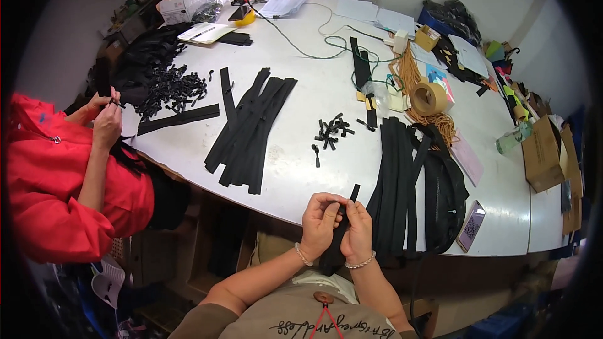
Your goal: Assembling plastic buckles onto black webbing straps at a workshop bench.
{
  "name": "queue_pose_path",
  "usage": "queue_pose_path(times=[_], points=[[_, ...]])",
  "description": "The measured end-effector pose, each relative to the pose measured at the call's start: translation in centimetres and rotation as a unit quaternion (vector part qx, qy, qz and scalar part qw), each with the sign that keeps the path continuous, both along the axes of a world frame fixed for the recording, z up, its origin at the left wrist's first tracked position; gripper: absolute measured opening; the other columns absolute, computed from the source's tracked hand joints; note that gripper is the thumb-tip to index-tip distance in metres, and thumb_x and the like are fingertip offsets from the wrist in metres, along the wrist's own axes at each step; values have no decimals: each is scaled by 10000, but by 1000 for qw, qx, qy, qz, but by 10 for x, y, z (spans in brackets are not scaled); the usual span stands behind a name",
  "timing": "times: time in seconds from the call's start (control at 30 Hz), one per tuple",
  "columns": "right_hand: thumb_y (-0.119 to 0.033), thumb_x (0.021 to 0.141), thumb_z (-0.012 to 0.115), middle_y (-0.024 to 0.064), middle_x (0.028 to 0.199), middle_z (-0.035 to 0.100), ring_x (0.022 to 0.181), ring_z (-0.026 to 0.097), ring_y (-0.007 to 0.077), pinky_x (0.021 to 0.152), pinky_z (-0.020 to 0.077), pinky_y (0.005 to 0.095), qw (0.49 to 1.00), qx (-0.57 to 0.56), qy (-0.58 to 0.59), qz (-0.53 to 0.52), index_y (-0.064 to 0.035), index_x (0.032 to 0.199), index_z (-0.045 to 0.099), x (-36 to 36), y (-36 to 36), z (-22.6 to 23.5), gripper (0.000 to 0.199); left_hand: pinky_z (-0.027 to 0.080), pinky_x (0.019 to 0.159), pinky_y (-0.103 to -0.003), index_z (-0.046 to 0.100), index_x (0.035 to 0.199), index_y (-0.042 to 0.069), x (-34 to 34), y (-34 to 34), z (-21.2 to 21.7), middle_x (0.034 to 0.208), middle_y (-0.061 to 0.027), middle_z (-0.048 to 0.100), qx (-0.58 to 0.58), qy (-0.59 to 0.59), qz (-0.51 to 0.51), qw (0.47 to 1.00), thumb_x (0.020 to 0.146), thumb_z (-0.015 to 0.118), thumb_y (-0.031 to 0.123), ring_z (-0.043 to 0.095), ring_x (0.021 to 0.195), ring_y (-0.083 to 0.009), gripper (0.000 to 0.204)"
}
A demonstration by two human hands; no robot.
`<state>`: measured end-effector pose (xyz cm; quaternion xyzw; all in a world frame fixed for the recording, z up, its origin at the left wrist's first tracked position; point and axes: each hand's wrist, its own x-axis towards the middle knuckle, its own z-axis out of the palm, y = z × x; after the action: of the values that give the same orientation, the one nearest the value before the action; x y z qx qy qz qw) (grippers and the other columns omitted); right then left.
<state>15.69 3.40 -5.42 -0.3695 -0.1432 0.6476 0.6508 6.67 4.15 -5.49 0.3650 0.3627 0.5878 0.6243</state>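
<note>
A black zipper strip (pixel 334 245) runs between my two hands at the near table edge, its upper end sticking out past my fingers. My left hand (pixel 320 221) is closed, thumb and fingers pinching at the strip. Close against it, my right hand (pixel 357 231) is also closed around the strip. Any small part between the fingertips is hidden. Beyond my hands lies a small heap of black zipper sliders with pulls (pixel 333 129), one slider (pixel 316 156) lying apart. A bundle of long black zipper strips (pixel 391 182) lies just right of my right hand.
Right of the bundle are a black bag (pixel 445 191) and a phone (pixel 471 226). More zipper strips (pixel 251 135) lie left of centre. At left, a co-worker in a red jacket (pixel 69 182) works beside a large slider pile (pixel 169 91). Tape (pixel 429 98) and cord (pixel 407 66) lie at the back right.
</note>
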Motion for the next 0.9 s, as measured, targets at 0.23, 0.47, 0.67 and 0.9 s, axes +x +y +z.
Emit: queue_pose_path(times=[0.23,0.47,0.67,0.9], points=[[-144,911,548,37,729,529,592,485,102,501,414,225,999,-15,-21,33,-56,867,516,30,-6,-17,103,460,753,-278,601,947,6,-48,71,12,921,-102,631,164,339,123,918,890,516,50,596,853,-186,111],[-97,901,548,54,704,556,578,523,119,524,449,243,999,-24,3,30,-44,865,528,33,-3,-24,67,464,806,-345,635,1002,32,-72,155,-6,1023,-118,606,258,557,-31,789,789,551,10,552,971,-281,231],[-99,905,538,60,710,561,586,532,125,529,461,253,999,0,-18,35,-34,897,530,33,-4,-29,66,476,785,-326,672,861,7,-65,168,-4,978,-136,619,204,601,-120,763,772,602,52,606,867,-262,122],[-77,904,516,106,781,592,588,552,134,519,469,256,997,-12,-46,62,-24,986,506,33,-6,-24,98,515,668,-214,595,949,11,-63,133,-6,905,-78,632,-142,136,-105,975,894,559,116,606,760,-109,124]])
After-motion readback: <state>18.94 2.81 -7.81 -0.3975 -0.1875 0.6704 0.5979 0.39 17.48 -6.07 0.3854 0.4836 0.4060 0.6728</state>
